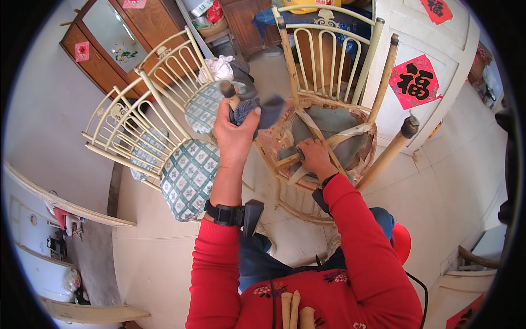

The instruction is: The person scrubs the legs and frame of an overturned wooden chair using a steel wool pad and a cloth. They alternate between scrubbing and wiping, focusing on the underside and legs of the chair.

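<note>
An upside-down metal chair stands before me, its torn seat underside (349,117) facing up. Its cream legs with dark-capped ends point upward, one being the chair leg (386,78) at the far right. My left hand (236,133) is closed around a striped dark blue cloth (246,112), pressed against a leg near its dark end (227,88). The cloth's loose end is blurred. My right hand (316,156) rests on the crossed bars (310,125) under the seat, its fingers bent around a bar. Something small and dark shows at those fingertips; I cannot tell what.
To the left stand several cream metal chairs with green-and-white checked seats (191,177). Another chair back (326,61) rises behind the inverted chair. A white door (431,74) bears a red paper decoration. A wooden wardrobe (107,45) stands at upper left. A red stool (402,242) is beside me.
</note>
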`<state>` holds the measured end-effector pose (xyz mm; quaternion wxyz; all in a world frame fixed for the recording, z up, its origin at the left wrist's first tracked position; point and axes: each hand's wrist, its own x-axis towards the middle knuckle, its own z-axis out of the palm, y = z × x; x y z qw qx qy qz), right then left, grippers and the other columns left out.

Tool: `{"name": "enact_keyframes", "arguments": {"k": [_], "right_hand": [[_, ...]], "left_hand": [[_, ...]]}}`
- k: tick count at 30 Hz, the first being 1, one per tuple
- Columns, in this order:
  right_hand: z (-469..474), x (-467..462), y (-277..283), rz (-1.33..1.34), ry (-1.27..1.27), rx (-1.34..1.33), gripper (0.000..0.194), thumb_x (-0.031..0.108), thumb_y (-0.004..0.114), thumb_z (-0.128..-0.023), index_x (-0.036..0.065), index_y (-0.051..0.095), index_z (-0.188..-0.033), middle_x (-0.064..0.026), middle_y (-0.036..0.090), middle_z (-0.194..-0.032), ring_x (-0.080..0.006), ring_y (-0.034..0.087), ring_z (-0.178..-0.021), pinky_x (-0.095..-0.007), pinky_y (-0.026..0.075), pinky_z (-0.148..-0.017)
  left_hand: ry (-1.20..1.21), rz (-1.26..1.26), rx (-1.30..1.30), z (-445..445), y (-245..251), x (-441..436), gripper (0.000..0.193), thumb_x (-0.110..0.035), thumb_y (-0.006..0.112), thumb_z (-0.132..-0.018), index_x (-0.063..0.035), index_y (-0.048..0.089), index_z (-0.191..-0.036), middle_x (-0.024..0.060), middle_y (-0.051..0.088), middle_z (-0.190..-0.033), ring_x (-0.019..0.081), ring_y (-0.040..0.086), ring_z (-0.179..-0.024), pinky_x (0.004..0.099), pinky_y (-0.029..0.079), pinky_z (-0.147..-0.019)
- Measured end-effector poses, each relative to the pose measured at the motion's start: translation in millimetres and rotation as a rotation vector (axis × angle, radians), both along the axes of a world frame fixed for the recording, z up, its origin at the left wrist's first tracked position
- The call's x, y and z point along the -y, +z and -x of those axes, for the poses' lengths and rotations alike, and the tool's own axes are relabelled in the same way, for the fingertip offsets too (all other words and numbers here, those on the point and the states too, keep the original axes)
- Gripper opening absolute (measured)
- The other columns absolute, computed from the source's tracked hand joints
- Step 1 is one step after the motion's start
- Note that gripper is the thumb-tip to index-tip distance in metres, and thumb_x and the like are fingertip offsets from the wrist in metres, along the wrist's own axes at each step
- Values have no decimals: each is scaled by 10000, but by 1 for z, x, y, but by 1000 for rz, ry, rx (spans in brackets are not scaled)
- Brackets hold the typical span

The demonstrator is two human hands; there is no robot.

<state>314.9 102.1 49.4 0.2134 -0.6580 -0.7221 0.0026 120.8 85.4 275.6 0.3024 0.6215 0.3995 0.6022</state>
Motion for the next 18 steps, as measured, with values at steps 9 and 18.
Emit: {"name": "enact_keyframes", "arguments": {"k": [9,18], "right_hand": [[0,-14,30,223,100,2,453,521,743,-653,221,697,-991,-51,625,-1053,-274,569,-1048,-489,282,-1020],[11,-35,7,-9,-63,-146,372,477,660,-810,111,699,-871,-103,684,-839,-310,640,-835,-425,441,-827]], "left_hand": [[34,-80,138,-5,-61,-13,398,-24,703,-771,9,576,-1146,31,648,-940,77,585,-823,232,493,-756],[157,45,-111,0,-238,-17,542,-71,752,-674,-32,562,-1180,152,628,-1030,314,620,-924,376,495,-819]]}}
